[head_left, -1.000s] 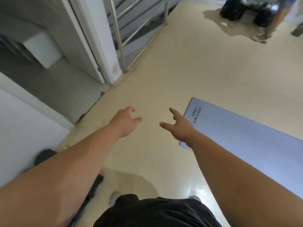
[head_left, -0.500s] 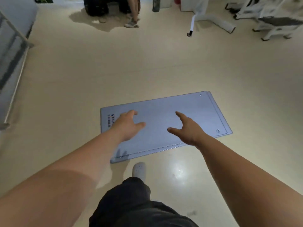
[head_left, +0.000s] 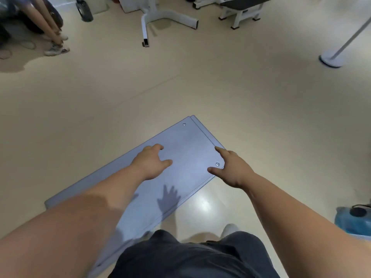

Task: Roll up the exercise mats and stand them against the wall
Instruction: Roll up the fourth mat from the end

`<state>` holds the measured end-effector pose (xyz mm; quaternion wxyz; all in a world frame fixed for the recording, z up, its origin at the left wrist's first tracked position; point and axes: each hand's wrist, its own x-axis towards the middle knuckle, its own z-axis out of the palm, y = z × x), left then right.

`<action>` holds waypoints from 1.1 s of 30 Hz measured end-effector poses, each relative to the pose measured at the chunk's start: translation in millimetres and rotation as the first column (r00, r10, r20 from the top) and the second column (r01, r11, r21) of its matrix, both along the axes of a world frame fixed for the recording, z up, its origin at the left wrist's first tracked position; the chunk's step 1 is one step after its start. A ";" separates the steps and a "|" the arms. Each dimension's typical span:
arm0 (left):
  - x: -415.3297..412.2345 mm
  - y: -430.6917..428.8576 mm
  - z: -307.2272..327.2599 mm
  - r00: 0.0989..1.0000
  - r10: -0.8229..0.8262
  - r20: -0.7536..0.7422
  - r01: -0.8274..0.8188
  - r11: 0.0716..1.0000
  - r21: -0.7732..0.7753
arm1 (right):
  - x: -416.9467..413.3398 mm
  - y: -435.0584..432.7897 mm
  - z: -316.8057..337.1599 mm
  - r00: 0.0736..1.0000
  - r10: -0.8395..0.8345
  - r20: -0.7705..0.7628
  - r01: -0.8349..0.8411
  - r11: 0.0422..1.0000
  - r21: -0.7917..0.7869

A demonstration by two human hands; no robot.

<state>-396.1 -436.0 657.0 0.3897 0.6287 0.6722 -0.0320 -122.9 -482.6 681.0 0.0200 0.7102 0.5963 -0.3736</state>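
A blue-grey exercise mat (head_left: 186, 137) lies flat on the beige floor, running from lower left to its far end at the centre. A second mat's edge shows just beneath it at that far end. Two metal eyelets mark the far corners. My left hand (head_left: 151, 161) hovers above the mat's middle with loosely curled fingers and holds nothing. My right hand (head_left: 230, 167) reaches over the near right corner beside an eyelet, fingers spread and empty. Both hands cast shadows on the mat, so they are above it, not touching.
A seated person's legs and shoes (head_left: 54, 43) are at the far left, with a dark bottle (head_left: 84, 10) nearby. White gym equipment legs (head_left: 166, 19) and a bench (head_left: 241, 9) stand at the back. A white pole stand (head_left: 331, 59) is right; a blue bag (head_left: 355, 219) lies near right.
The view has swung right from the doorway to the mat and closed in on its far end. Both hands have stayed stretched out and empty, now over the mat's eyelet end.
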 end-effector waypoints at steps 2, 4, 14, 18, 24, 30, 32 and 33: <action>46.3 40.3 -7.2 1.000 -0.007 -0.007 0.007 1.000 -0.002 | 51.1 38.4 -16.1 1.000 -0.021 0.001 0.021 1.000 -0.010; 93.1 76.7 -20.9 1.000 0.026 -0.009 -0.026 1.000 -0.004 | 102.8 82.1 -34.8 1.000 -0.012 -0.010 0.011 1.000 -0.006; 257.8 162.4 -8.8 0.892 0.451 0.035 -0.450 0.893 -0.032 | 257.0 299.8 -42.9 0.897 0.439 0.057 -0.429 0.893 -0.138; 250.9 172.6 -9.0 0.796 0.605 0.021 -0.603 0.796 -0.054 | 236.5 371.1 -38.5 0.783 0.617 0.074 -0.605 0.784 -0.139; 240.9 212.4 -19.9 0.650 0.760 0.025 -0.754 0.648 -0.107 | 207.3 456.0 -38.8 0.633 0.761 0.143 -0.748 0.649 -0.139; 245.4 245.7 -30.9 0.463 0.885 0.039 -0.880 0.465 -0.094 | 155.2 540.6 -50.8 0.451 0.880 0.147 -0.865 0.472 -0.171; 240.9 257.8 -45.5 0.361 0.932 0.000 -0.927 0.359 -0.104 | 128.0 568.5 -67.9 0.340 0.930 0.141 -0.912 0.363 -0.190; 238.1 266.2 -55.5 0.303 0.953 -0.018 -0.949 0.299 -0.101 | 110.7 585.2 -79.2 0.263 0.954 0.145 -0.938 0.288 -0.194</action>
